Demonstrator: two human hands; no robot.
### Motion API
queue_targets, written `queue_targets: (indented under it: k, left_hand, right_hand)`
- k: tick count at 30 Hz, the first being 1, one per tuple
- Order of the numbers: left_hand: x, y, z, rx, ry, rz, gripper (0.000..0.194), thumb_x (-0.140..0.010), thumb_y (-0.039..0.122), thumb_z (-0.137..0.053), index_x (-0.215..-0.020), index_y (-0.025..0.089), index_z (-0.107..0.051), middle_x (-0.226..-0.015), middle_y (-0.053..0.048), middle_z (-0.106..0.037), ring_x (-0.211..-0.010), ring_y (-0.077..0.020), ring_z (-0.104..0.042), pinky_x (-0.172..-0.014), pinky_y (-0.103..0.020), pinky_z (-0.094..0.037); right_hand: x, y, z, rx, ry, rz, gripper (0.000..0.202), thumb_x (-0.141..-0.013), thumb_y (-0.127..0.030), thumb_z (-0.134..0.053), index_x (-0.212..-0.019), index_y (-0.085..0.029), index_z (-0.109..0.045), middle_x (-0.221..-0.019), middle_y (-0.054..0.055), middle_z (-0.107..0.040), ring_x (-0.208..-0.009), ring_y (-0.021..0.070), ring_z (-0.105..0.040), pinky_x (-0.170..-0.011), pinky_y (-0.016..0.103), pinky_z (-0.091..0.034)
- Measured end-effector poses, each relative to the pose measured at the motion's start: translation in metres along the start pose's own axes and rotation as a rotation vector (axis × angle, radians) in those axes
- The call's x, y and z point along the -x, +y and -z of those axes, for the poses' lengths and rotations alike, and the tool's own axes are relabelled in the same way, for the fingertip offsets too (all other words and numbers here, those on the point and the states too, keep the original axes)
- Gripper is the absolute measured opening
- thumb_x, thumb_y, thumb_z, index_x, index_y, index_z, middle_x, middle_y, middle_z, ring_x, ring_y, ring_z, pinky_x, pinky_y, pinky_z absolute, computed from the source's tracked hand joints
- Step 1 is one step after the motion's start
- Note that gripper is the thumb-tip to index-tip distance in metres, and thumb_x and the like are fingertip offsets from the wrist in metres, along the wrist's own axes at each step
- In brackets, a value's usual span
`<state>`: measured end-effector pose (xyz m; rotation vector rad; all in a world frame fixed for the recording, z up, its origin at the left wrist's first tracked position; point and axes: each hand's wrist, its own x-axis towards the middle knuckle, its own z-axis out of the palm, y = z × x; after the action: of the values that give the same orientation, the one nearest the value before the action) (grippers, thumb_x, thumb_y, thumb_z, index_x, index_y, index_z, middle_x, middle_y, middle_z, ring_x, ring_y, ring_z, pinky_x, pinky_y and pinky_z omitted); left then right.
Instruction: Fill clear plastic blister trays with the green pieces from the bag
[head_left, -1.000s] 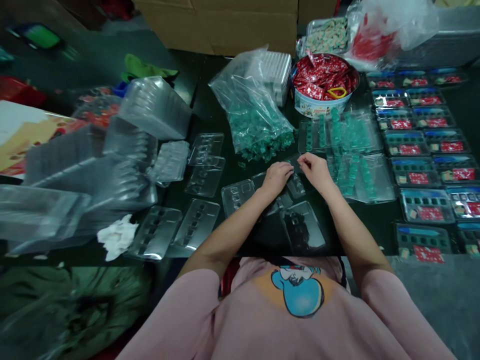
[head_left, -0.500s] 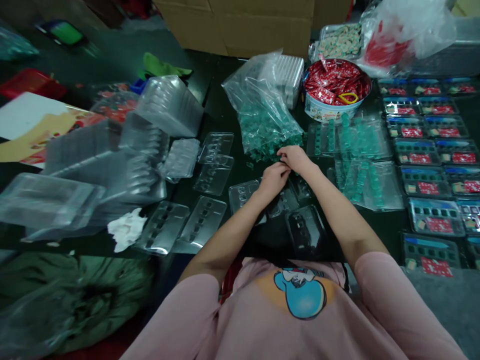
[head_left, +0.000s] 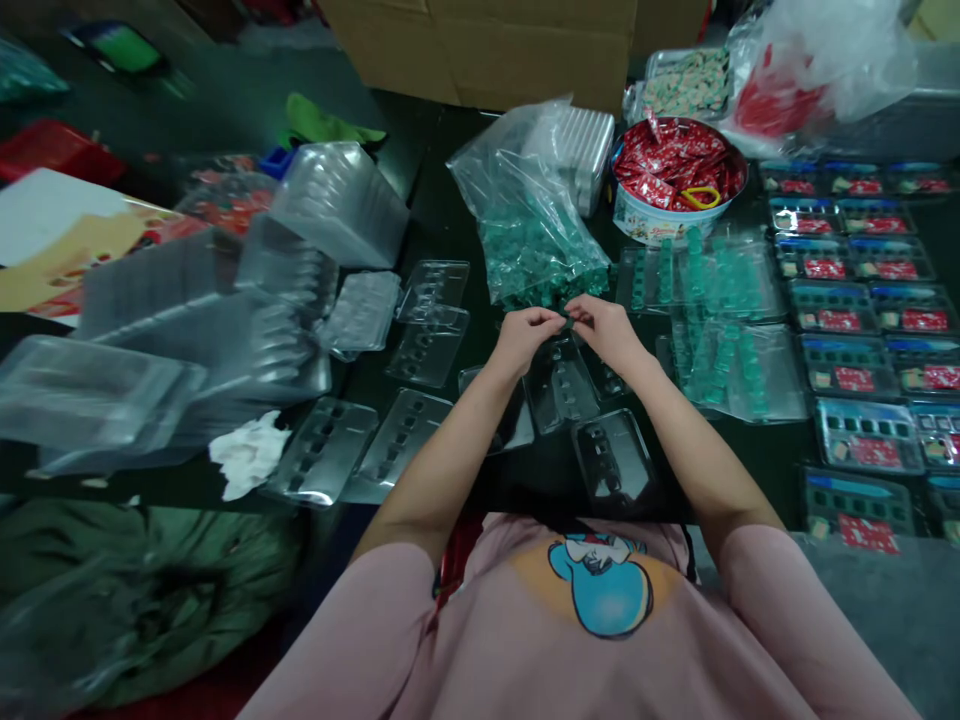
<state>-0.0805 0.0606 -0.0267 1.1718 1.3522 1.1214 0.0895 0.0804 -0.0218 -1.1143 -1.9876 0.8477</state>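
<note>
My left hand (head_left: 527, 335) and my right hand (head_left: 602, 325) meet fingertip to fingertip at the mouth of a clear plastic bag (head_left: 525, 190). Small green translucent pieces (head_left: 536, 255) fill that bag and spill out at its near edge. Both hands are pinched closed; whatever lies between the fingertips is too small to make out. Just below them lies a clear blister tray (head_left: 561, 385) with a row of small wells. Another clear tray (head_left: 615, 458) rests nearer my body, and one more is partly covered by my left forearm.
Stacks of clear trays (head_left: 337, 205) stand at the left, beside a crumpled white tissue (head_left: 247, 455). A round tin (head_left: 667, 222) holds red packets and yellow-handled scissors. Trays with green strips (head_left: 724, 365) lie to the right, then rows of filled trays (head_left: 870, 435). A cardboard box (head_left: 487, 55) stands behind.
My hands were overlapping over the tray and the green pieces. Now they have drawn apart, the left one moving leftward, with only the fingertips close together. More of the tray below shows.
</note>
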Motion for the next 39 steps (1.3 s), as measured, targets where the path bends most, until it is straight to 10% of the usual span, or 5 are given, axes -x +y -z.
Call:
queue_targets:
  k: [8, 14, 20, 39]
  left_hand:
    - [0.016, 0.025, -0.036, 0.097, -0.169, -0.029, 0.019, -0.060, 0.022, -0.076, -0.074, 0.014, -0.067, -0.075, 0.000, -0.065, -0.071, -0.0115, -0.058, -0.072, -0.026, -0.045]
    - [0.019, 0.028, -0.038, 0.211, -0.357, 0.182, 0.025, -0.059, 0.019, -0.077, -0.078, 0.016, -0.060, -0.075, 0.002, -0.060, -0.062, -0.0072, -0.052, -0.059, -0.021, -0.040]
    - [0.019, 0.029, -0.037, 0.141, -0.436, 0.090, 0.022, -0.061, 0.018, -0.073, -0.077, 0.016, -0.059, -0.075, 0.002, -0.058, -0.067, -0.0087, -0.053, -0.064, -0.023, -0.041]
    - [0.019, 0.029, -0.034, 0.319, -0.448, 0.148, 0.038, -0.059, 0.027, -0.081, -0.079, 0.019, -0.050, -0.081, 0.001, -0.057, -0.068, -0.0096, -0.057, -0.063, -0.025, -0.047]
  right_hand:
    - [0.038, 0.011, 0.008, -0.456, 0.236, -0.187, 0.037, -0.070, -0.019, -0.061, -0.107, -0.022, -0.057, -0.090, 0.001, -0.066, -0.084, 0.0153, -0.065, -0.080, 0.032, -0.052]
    - [0.048, 0.006, 0.020, -0.573, 0.186, -0.191, 0.041, -0.069, -0.027, -0.067, -0.108, -0.023, -0.052, -0.085, -0.001, -0.064, -0.077, 0.0132, -0.062, -0.077, 0.030, -0.052]
    - [0.053, 0.001, 0.022, -0.619, 0.165, -0.235, 0.042, -0.067, -0.024, -0.066, -0.106, -0.024, -0.051, -0.081, -0.003, -0.062, -0.075, 0.0120, -0.061, -0.073, 0.028, -0.050]
    - [0.048, -0.015, 0.029, -0.589, 0.153, -0.204, 0.038, -0.066, -0.024, -0.067, -0.100, -0.024, -0.050, -0.079, -0.005, -0.054, -0.068, 0.0093, -0.054, -0.067, 0.024, -0.047]
